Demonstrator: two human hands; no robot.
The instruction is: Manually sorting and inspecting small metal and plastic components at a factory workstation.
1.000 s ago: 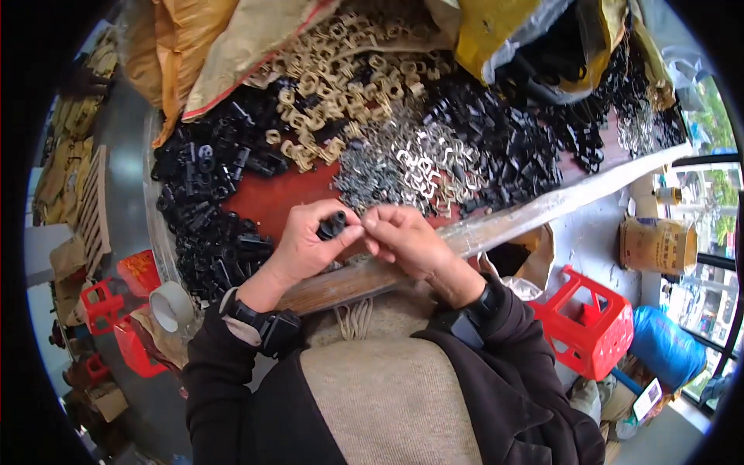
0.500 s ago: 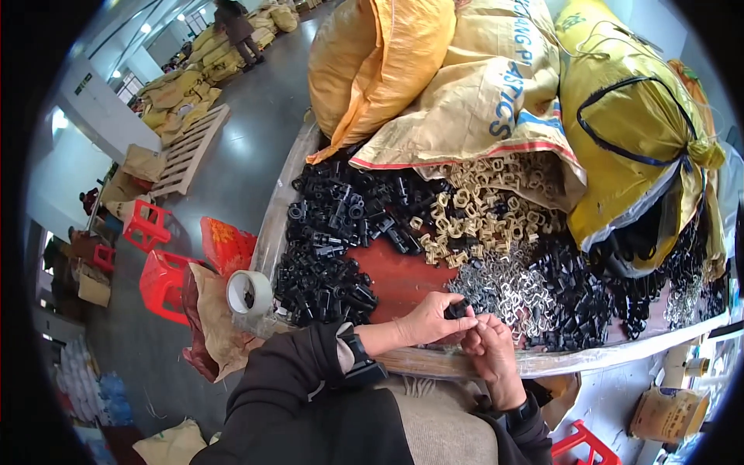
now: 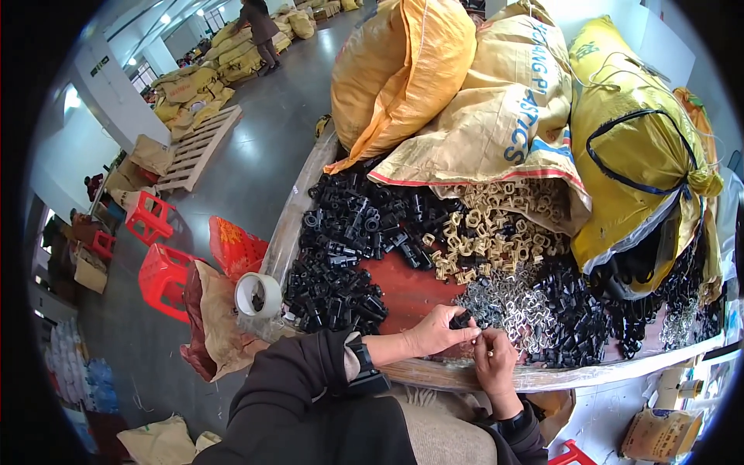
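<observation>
Near the table's front edge, my left hand (image 3: 434,333) grips a small black plastic part (image 3: 460,319) between thumb and fingers. Close beside it on the right, my right hand (image 3: 496,358) is closed in a pinch; a tiny pale bit shows at its fingertips, too small to name. Just beyond both hands lies a heap of silvery metal clips (image 3: 519,310). Black cylindrical plastic fittings (image 3: 341,240) are piled to the left, and tan plastic pieces (image 3: 496,232) spread behind the clips. Small black pieces (image 3: 570,318) are heaped to the right.
Large orange (image 3: 403,77), beige (image 3: 496,124) and yellow sacks (image 3: 628,155) stand along the table's far side. A white tub (image 3: 258,295) sits at the left edge. Red stools (image 3: 164,279) and a wooden pallet (image 3: 200,147) are on the floor. A person (image 3: 260,35) stands far back.
The view has shifted slightly, so the table sits a little lower and further right. My right hand has turned and its fingers have curled in, a little apart from the left hand.
</observation>
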